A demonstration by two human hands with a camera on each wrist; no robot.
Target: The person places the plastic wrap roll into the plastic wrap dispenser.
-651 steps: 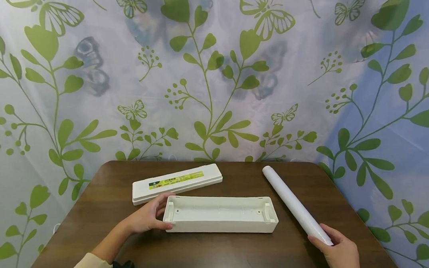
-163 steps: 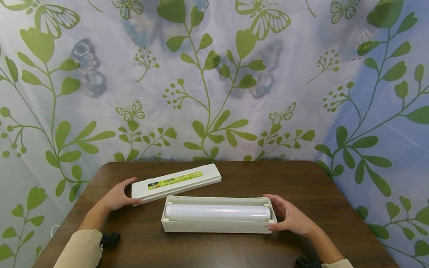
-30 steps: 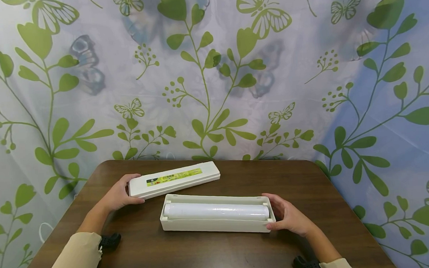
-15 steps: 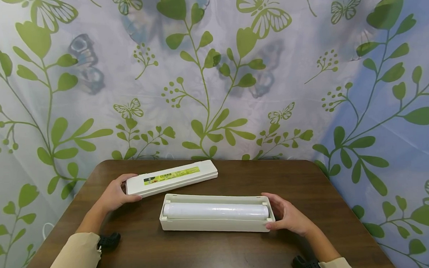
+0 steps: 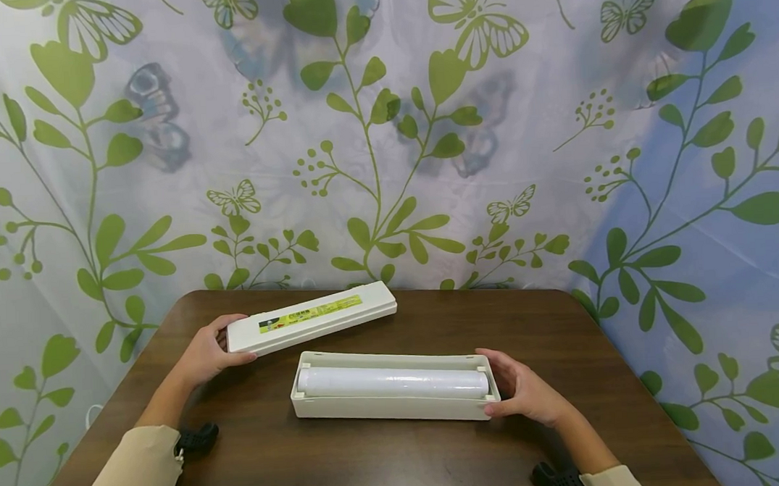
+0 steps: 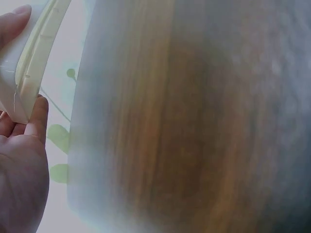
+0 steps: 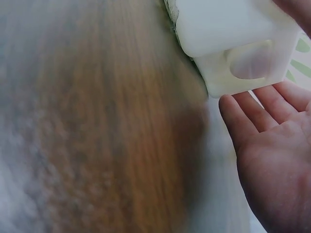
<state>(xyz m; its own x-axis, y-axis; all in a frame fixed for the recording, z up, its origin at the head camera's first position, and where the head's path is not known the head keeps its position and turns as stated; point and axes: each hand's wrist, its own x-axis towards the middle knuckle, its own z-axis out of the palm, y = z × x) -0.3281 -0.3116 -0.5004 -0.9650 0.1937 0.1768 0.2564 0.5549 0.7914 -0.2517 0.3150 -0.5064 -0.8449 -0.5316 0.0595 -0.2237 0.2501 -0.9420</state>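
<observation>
A long white plastic lid [image 5: 314, 319] with a yellow-green label lies at a slant on the left; its right end looks raised off the table. My left hand [image 5: 205, 352] grips its left end, thumb in front and fingers behind. In front of it sits the open white cling film box [image 5: 390, 410]. Inside the box rests a shiny white roll of cling film [image 5: 395, 383], lengthwise between the end holders. At the box's right end, my right hand [image 5: 529, 393] holds it, thumb on the front corner and fingers round the back. The right wrist view shows the box end [image 7: 243, 29] close to the fingers.
Both things are on a brown wooden table [image 5: 373, 461] with rounded far corners. A curtain [image 5: 386, 163] with green leaves and butterflies hangs behind. Black straps [image 5: 198, 438] are on both wrists. A thin white loop [image 5: 93, 414] shows past the table's left edge.
Earlier the roll was in my right hand beside the box; later it lay in the box. Over the last second the lid shifted slightly left, and its right end rose. The box stayed put.
</observation>
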